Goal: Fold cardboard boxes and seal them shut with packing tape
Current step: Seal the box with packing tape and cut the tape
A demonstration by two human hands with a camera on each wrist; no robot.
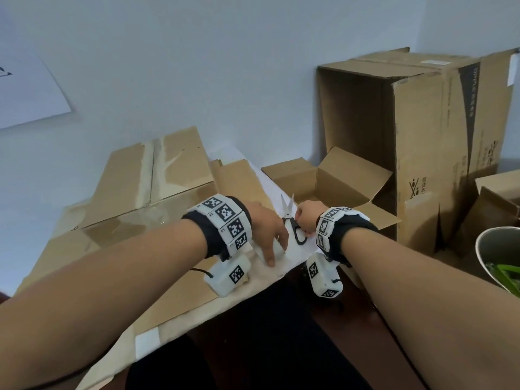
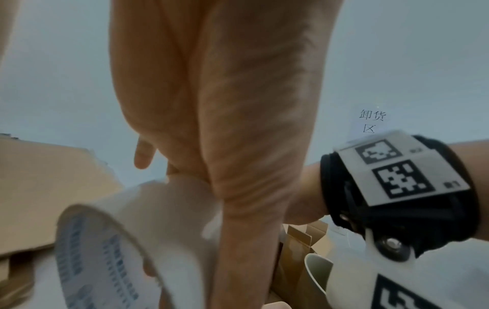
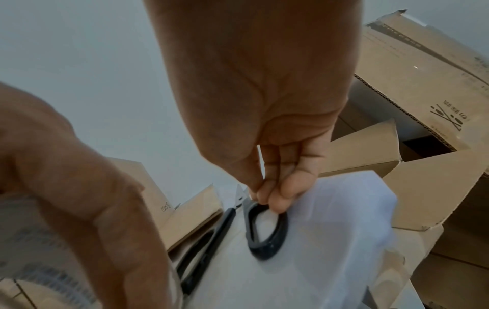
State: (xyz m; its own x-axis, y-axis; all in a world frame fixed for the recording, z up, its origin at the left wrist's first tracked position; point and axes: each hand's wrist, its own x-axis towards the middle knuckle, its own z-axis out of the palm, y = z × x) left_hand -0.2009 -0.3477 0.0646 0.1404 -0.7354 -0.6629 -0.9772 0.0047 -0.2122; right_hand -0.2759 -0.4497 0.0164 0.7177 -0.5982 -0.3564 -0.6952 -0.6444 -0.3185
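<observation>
Left wrist cam shows the tape roll (image 2: 124,240) with the left hand (image 1: 266,223) wrapped around it; head cam hides the roll. Right hand (image 1: 308,216) pinches the scissors (image 1: 292,220) handle, lying on the desk (image 1: 298,257) beside an open cardboard box (image 1: 332,181).

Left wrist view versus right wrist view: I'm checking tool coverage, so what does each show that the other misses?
Only the left wrist view shows the tape roll clearly, gripped by the left hand. Only the right wrist view shows the scissors, their black handle loop pinched by the right hand. Both share cardboard boxes and the pale wall.
</observation>
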